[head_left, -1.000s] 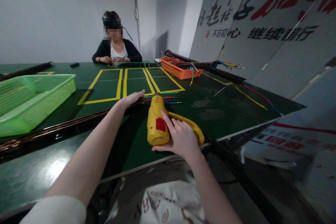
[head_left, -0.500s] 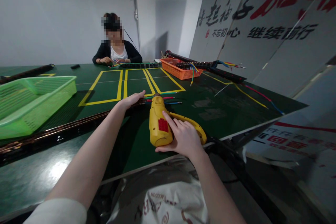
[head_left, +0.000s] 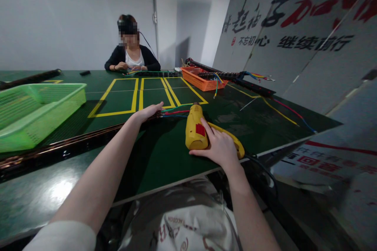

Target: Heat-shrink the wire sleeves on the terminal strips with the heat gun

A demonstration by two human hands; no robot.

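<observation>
My right hand (head_left: 219,145) is wrapped round a yellow heat gun (head_left: 196,129) with a red label, its dark nozzle pointing away from me over the ends of some wires. Green, red and blue wires (head_left: 176,112) come out of the end of a long dark strip (head_left: 76,141) that lies slantwise on the green table. At that end, my left hand (head_left: 149,113) is closed on the dark strip, its thumb side toward the wires.
A green basket (head_left: 55,115) stands at the left. Farther back, an orange basket (head_left: 203,82) has dark strips with wires across it. A person (head_left: 132,57) sits across the table (head_left: 165,160), hands on small wires.
My right hand has moved the heat gun to the right and slightly away from me, along the wires toward their tips. My left hand has stayed in place.
</observation>
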